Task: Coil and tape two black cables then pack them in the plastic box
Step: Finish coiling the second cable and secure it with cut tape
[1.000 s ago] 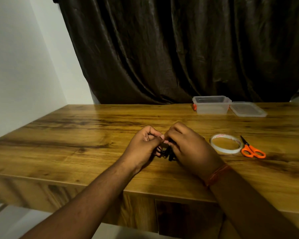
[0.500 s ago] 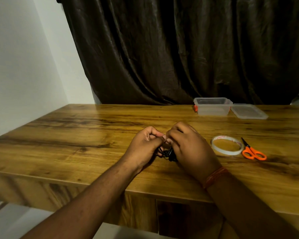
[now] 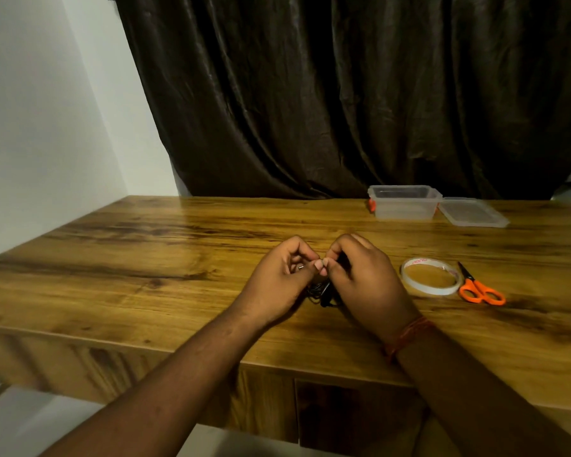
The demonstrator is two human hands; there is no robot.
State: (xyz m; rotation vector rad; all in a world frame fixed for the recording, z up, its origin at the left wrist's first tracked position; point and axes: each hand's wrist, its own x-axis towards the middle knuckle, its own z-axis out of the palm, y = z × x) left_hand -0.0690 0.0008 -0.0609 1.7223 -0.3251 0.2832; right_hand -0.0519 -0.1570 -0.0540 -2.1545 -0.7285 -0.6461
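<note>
Little has moved: both hands stay curled at frame centre, left hand (image 3: 282, 278) and right hand (image 3: 363, 278) pinching the black cable (image 3: 322, 290) over the counter (image 3: 145, 275). Upper right, plastic box (image 3: 404, 202) (contents unclear), lid (image 3: 473, 212) beside it.

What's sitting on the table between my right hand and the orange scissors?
The roll of clear tape lies flat there, between the right hand and the scissors, nearly touching the scissors, as the head view shows.

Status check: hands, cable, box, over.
Both hands, left hand and right hand, pinching black cable mid-table. Plastic box open, lid beside. Nothing blocking.
</note>
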